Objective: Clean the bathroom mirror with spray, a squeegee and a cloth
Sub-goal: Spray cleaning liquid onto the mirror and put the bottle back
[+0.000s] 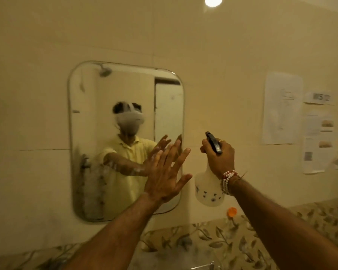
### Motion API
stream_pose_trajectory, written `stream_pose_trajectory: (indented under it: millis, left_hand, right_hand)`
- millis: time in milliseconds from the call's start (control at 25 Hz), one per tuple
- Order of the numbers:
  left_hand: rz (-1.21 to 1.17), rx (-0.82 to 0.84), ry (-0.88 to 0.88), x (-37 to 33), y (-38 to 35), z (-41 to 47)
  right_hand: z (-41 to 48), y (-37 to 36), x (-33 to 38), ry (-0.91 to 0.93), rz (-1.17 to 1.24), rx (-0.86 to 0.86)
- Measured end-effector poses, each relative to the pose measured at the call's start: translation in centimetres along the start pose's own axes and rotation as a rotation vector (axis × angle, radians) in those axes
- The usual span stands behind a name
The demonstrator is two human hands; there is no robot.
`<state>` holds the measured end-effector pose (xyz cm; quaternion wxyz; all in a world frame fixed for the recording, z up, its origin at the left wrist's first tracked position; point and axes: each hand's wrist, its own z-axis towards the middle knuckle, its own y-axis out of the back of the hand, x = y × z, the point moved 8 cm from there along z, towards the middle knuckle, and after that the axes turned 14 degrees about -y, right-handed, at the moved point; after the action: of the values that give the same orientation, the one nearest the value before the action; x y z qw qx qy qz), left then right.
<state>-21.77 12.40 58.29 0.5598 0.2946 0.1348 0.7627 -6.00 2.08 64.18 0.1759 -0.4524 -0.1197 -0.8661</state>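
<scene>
The left hand (165, 172) is spread flat (fingers apart) on the mirror (113, 172) at its 4 o'clock edge — the bottle (207, 189) is clamped in the right hand (219, 154).

Single head-worn wide-angle view, facing straight at the tiled wall (222, 55) from close range, level with the mirror (109, 90), whose lower right corner lies behind the raised left hand (164, 176).

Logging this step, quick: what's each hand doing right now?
Left hand: open, fingers spread at the mirror, holding nothing.
Right hand: closed around the spray bottle.
</scene>
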Motion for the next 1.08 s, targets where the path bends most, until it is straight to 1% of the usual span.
stream_pose_trajectory:
  millis: [80,240,400,560,640,720,840,960,1080]
  left_hand:
    - [0.042,0.000,0.042,2.1,2.5,-0.7]
    - [0.209,0.067,0.131,5.9,7.4,-2.6]
    - [0.306,0.094,0.176,8.1,12.1,-4.9]
    - [0.382,0.101,0.218,9.4,15.6,-7.0]
    - [0.383,0.142,0.288,10.5,16.8,-7.8]
    - [0.376,0.190,0.362,11.7,17.6,-8.4]
    - [0.413,0.295,0.418,13.2,18.1,-9.4]
    - [0.428,0.380,0.446,14.2,18.2,-10.1]
    - [0.449,0.411,0.449,14.5,18.4,-10.1]
  right_hand:
    - [0.3,-1.9,2.1,0.011,0.034,0.037]
    - [0.0,-5.4,5.9,0.042,0.101,0.088]
    - [-0.3,-7.9,9.2,0.032,0.137,0.168]
    - [-0.1,-8.8,11.5,-0.043,0.146,0.192]
    - [-0.2,-8.8,12.4,-0.115,0.192,0.210]
    - [-0.2,-8.3,13.1,-0.171,0.220,0.185]
    - [-0.4,-7.8,13.8,-0.193,0.163,0.105]
    - [-0.6,-7.2,14.5,-0.193,0.102,0.039]
    - [-0.8,-6.4,15.2,-0.209,0.052,0.000]
